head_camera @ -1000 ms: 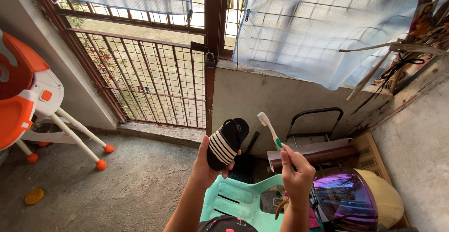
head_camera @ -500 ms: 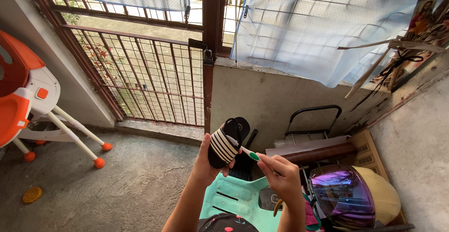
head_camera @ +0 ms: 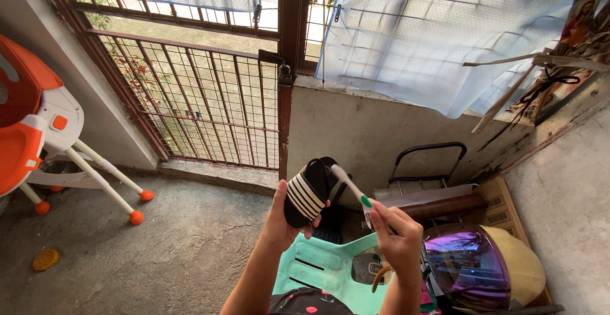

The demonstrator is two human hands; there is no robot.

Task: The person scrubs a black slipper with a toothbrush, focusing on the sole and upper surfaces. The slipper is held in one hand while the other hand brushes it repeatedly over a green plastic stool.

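Near: right hand (head_camera: 397, 235) pinched toothbrush (head_camera: 349, 190) handle, bristle end touching slipper. Left hand (head_camera: 283, 223) closed around black, white-striped slipper (head_camera: 308, 192), held raised above teal plastic chair (head_camera: 324, 270). Judged step: brushing slipper's upper; next stroke would need firm hold, bristles kept in contact. Beyond, right: brown cardboard box (head_camera: 502, 204) bearing small barcode-type labels. Far: pale blue sheet (head_camera: 413, 35) over grille.

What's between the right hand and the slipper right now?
In the head view, only the toothbrush spans it: right hand grips its handle, head at the slipper.
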